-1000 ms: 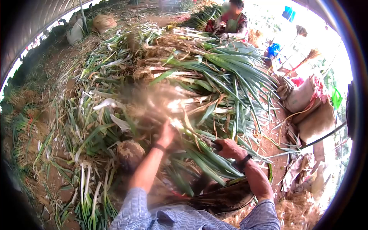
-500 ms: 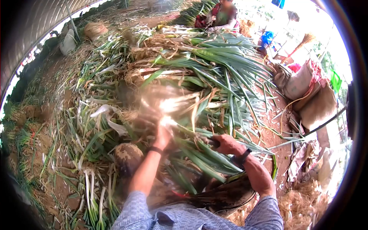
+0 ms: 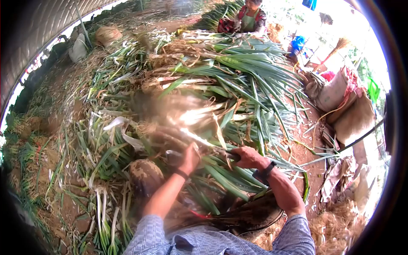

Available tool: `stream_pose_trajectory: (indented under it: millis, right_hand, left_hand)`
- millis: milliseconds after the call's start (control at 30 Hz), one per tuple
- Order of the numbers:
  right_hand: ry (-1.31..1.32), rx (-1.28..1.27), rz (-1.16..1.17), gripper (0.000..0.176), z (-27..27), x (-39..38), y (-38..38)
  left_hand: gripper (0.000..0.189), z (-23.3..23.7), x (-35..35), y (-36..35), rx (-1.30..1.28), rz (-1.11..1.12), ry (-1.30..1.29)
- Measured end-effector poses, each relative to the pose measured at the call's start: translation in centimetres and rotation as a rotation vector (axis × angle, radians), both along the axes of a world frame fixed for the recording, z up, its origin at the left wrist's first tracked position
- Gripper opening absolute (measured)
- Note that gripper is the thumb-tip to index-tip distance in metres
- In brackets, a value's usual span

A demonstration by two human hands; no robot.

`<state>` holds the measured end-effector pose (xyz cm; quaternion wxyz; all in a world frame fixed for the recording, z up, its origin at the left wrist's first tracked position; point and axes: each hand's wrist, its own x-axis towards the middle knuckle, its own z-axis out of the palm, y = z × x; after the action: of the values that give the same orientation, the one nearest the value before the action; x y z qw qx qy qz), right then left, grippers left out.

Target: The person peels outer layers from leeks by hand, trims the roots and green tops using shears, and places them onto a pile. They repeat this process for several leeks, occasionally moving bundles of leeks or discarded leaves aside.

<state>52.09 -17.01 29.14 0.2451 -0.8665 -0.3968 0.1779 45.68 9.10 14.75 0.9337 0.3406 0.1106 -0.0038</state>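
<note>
My left hand point(image 3: 190, 158) is closed at the near side of the leek pile, beside a pale leek stalk point(image 3: 193, 136); blur hides what its fingers hold. My right hand point(image 3: 248, 157), with a dark band on the wrist, is wrapped round a dark handle point(image 3: 231, 155) pointing left. Green leek leaves point(image 3: 225, 182) spread below and between both hands. Beyond them lies a large heap of leeks point(image 3: 246, 68), roots to the left and leaves to the right.
A person point(image 3: 250, 19) sits behind the heap. Stuffed sacks point(image 3: 335, 95) stand at the right. Trimmed leeks point(image 3: 102, 216) lie at lower left, near my knee point(image 3: 145, 173). Dry roots point(image 3: 335, 225) cover the lower right.
My left hand has moved slightly right and toward me, nearer my right hand. My right hand has shifted a little left. The person behind the heap has raised their head.
</note>
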Motion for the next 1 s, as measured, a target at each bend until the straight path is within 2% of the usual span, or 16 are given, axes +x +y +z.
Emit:
stream_pose_trajectory:
  millis: [100,167,200,400,567,700,833,967,1000]
  right_hand:
    - [-0.105,0.021,-0.111,0.026,0.9,0.4,0.8]
    - [-0.107,-0.043,0.004,0.023,1.8,0.4,1.2]
    - [-0.107,-0.012,0.009,0.024,1.9,0.1,1.4]
    - [-0.109,0.033,0.023,0.032,2.7,-0.5,1.9]
    - [-0.157,0.205,0.145,0.028,1.0,-0.9,1.4]
    - [-0.166,0.069,0.037,0.023,1.0,-0.9,1.6]
    - [-0.085,0.11,0.164,0.032,1.5,-1.3,1.5]
    - [-0.028,-0.08,0.069,0.034,2.2,-1.0,2.0]
    - [-0.034,-0.136,0.063,0.031,1.9,-0.8,1.9]
  left_hand:
    - [0.041,0.5,-0.4,-0.5,-0.001,0.014,0.063]
    - [0.04,-0.3,-0.7,-0.7,0.074,0.008,0.089]
    - [0.035,1.2,-1.1,-1.0,0.022,-0.015,0.137]
    - [0.036,3.3,-2.0,-1.2,0.056,-0.099,0.039]
    - [0.034,0.8,-2.6,-1.1,0.074,-0.018,0.039]
    - [0.028,1.9,-3.2,-1.1,0.021,-0.029,0.114]
    - [0.04,1.5,-3.8,-1.0,0.142,-0.038,0.079]
    - [0.046,1.4,-3.5,-0.6,-0.115,-0.001,0.236]
    - [0.048,1.1,-3.4,-0.1,-0.07,-0.011,0.258]
